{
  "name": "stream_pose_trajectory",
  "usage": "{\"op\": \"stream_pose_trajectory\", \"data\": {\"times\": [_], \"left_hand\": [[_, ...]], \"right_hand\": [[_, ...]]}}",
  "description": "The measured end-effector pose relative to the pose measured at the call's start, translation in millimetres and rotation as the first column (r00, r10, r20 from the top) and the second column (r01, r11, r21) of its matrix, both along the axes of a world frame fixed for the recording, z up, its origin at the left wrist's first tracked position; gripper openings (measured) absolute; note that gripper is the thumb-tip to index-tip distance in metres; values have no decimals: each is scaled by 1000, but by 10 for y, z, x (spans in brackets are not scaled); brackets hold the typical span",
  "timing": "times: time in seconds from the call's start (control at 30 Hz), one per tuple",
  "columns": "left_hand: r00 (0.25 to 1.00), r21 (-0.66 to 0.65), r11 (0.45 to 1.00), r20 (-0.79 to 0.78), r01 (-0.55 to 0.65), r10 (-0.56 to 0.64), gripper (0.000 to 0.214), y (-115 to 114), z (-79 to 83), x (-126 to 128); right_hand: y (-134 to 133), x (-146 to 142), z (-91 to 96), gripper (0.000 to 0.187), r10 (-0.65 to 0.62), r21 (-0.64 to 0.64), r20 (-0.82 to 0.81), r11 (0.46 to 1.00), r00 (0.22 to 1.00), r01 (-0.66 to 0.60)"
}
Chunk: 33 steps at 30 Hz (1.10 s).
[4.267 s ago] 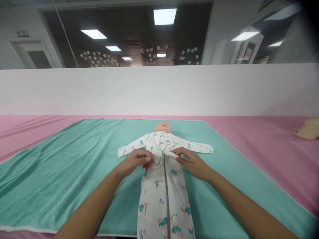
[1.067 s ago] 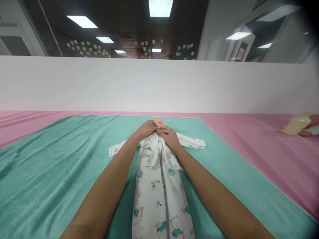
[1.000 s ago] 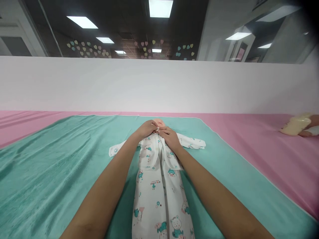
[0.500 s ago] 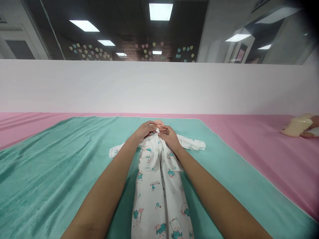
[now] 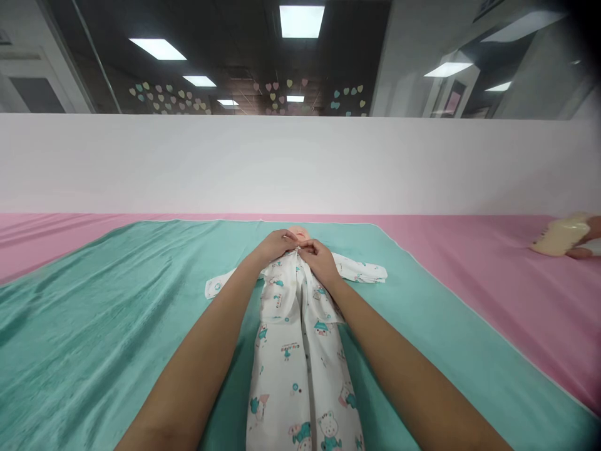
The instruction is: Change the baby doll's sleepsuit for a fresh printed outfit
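A doll point(image 5: 299, 232) lies on its back, its head partly hidden behind my fingers. It is dressed in a white baby outfit point(image 5: 280, 376) with teal and pink cartoon prints, sleeves spread to both sides and the front slit running down the middle. My left hand point(image 5: 276, 245) pinches the collar edge at the doll's neck. Across from it, my right hand point(image 5: 317, 258) grips the other collar edge, fingers closed. The fingertips of both hands nearly meet under the doll's chin, and whatever fastener lies between them is hidden.
A teal cloth point(image 5: 117, 300) spreads under the doll, over a pink cover point(image 5: 488, 269). Behind stands a low white wall point(image 5: 300, 166) with dark glass above it. At the far right, part of another doll point(image 5: 561, 235) with a yellowish body rests on the pink cover.
My hands have drawn the collar edges together and lower at the neck. The white bit of fabric that stood up between my fingers no longer shows, and more of the doll's face is visible.
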<state>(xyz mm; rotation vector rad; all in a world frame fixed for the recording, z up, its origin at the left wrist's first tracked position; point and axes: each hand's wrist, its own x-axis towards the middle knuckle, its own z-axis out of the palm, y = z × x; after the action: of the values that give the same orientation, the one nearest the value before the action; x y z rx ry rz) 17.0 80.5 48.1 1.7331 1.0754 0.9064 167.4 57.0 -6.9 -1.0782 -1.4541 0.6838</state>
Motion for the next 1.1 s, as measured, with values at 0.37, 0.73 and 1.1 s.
{"op": "stream_pose_trajectory", "data": {"times": [0.37, 0.73, 1.1], "left_hand": [[998, 25, 998, -9, -62, 62, 24, -63, 47, 71], [990, -97, 992, 110, -82, 93, 29, -85, 123, 82], [974, -155, 981, 173, -117, 144, 40, -21, 60, 91]], "right_hand": [[-42, -20, 69, 22, -68, 25, 96, 998, 993, 66], [42, -2, 9, 24, -3, -15, -5, 1000, 1000, 3], [62, 13, -14, 17, 27, 30, -29, 999, 999, -26]]}}
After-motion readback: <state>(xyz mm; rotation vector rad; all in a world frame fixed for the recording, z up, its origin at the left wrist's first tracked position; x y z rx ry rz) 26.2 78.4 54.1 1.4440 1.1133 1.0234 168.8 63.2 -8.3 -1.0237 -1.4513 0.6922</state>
